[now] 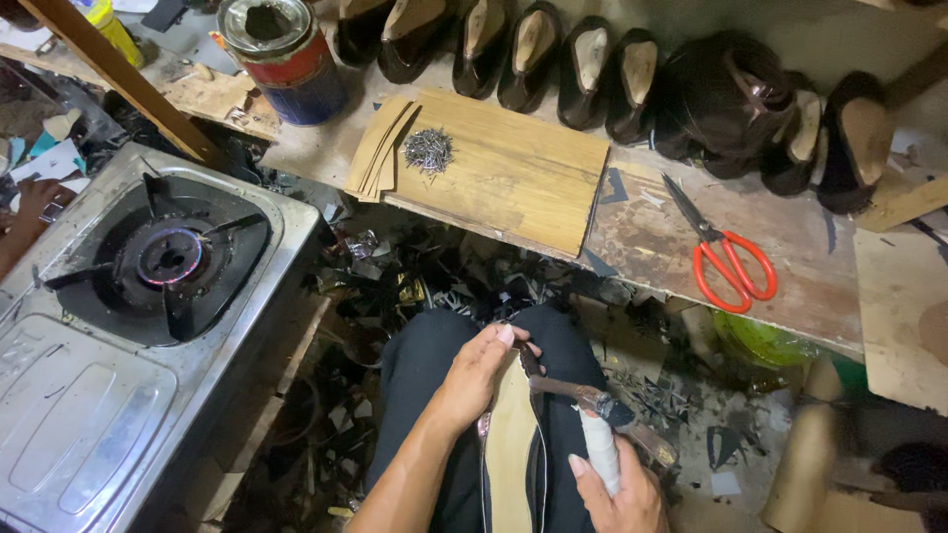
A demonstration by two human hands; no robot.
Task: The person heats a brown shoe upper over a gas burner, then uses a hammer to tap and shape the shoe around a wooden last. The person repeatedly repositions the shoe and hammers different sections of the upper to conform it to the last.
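On my lap lies a dark shoe upper on a last, its tan insole (pixel 511 444) facing up. My left hand (pixel 477 372) grips the shoe near the toe, fingers curled over its edge. In my right hand (pixel 614 487), whose forefinger is wrapped in white tape, I hold a metal pincer tool (pixel 576 393); its jaws touch the shoe's edge by my left fingertips. A pile of small nails (pixel 428 150) sits on a wooden board (pixel 523 183) on the bench ahead.
A lit gas stove (pixel 168 259) stands at my left. Red-handled scissors (pixel 729 259) lie on the bench at right. A row of lasted dark shoes (pixel 592 69) lines the back, beside a tin can (pixel 286 54). Scraps litter the floor.
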